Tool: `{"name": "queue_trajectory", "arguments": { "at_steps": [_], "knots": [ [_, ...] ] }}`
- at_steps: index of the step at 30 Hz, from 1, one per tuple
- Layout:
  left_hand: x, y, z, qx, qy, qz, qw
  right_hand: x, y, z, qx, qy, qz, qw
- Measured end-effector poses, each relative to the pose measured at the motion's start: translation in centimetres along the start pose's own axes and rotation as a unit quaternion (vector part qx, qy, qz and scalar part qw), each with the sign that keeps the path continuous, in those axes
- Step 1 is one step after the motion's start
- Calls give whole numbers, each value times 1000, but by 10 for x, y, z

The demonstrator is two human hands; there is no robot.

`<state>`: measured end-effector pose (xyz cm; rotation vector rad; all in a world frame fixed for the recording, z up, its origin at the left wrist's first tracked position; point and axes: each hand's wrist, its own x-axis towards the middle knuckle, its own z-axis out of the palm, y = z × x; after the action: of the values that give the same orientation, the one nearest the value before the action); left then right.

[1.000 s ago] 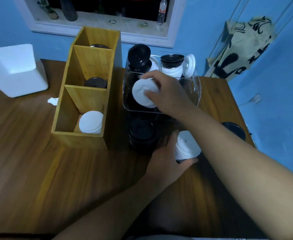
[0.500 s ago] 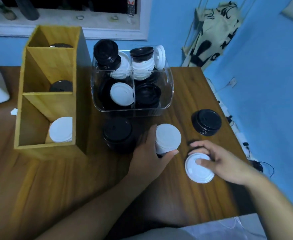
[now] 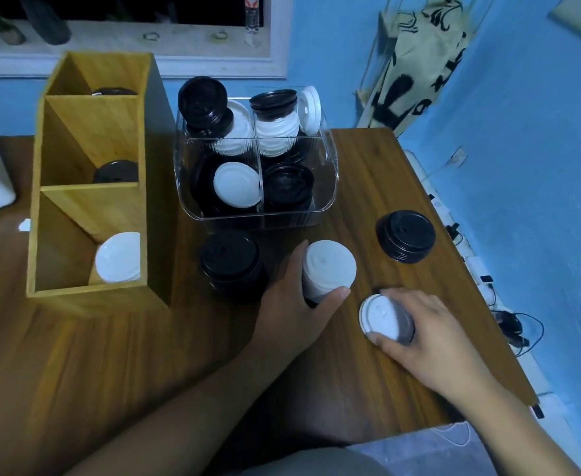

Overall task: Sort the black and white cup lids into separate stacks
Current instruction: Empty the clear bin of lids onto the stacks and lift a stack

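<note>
The wooden table (image 3: pixel 76 372) is carrying everything. A wooden organizer (image 3: pixel 86 290) is standing toward its far left edge, with white lids (image 3: pixel 117 257) lying in the nearest compartment. A clear bin (image 3: pixel 330 173) is sitting at the far middle, holding mixed black and white lids. The left hand (image 3: pixel 292 304) is curling round a white lid stack (image 3: pixel 328 269) near the table's middle, just beside a black lid stack (image 3: pixel 229 261). The right hand (image 3: pixel 429 331) is grasping a single white lid (image 3: pixel 381 317), tilted, near the right edge, where a second black stack (image 3: pixel 405 237) is sitting apart.
</note>
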<state>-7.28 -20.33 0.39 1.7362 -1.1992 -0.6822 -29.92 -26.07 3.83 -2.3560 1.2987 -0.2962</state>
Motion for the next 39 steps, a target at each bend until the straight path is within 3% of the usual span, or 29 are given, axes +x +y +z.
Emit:
{"name": "queue_trajectory", "arguments": {
  "at_steps": [3, 6, 10, 15, 31, 37, 39],
  "knots": [
    [1, -1, 0, -2, -1, -2, 1000, 11, -5, -26, 103, 41, 22, 994],
    [2, 0, 0, -6, 4, 2, 1000, 33, -25, -47, 151, 44, -44, 987],
    [2, -2, 0, -22, 5, 10, 1000, 74, -49, -48, 105, -42, -142, 983],
    [3, -1, -2, -41, -5, 21, 999, 104, -56, -38, 56, -136, -184, 972],
    [2, -2, -1, -75, -7, 8, 997, 122, -65, -38, -32, -195, -176, 964],
    [3, 0, -2, -75, 3, 15, 997, 135, -77, -50, 29, -227, -178, 957],
    [3, 0, -3, -65, 0, 19, 998, 144, -87, -51, 85, -172, -182, 964]
  ]
}}
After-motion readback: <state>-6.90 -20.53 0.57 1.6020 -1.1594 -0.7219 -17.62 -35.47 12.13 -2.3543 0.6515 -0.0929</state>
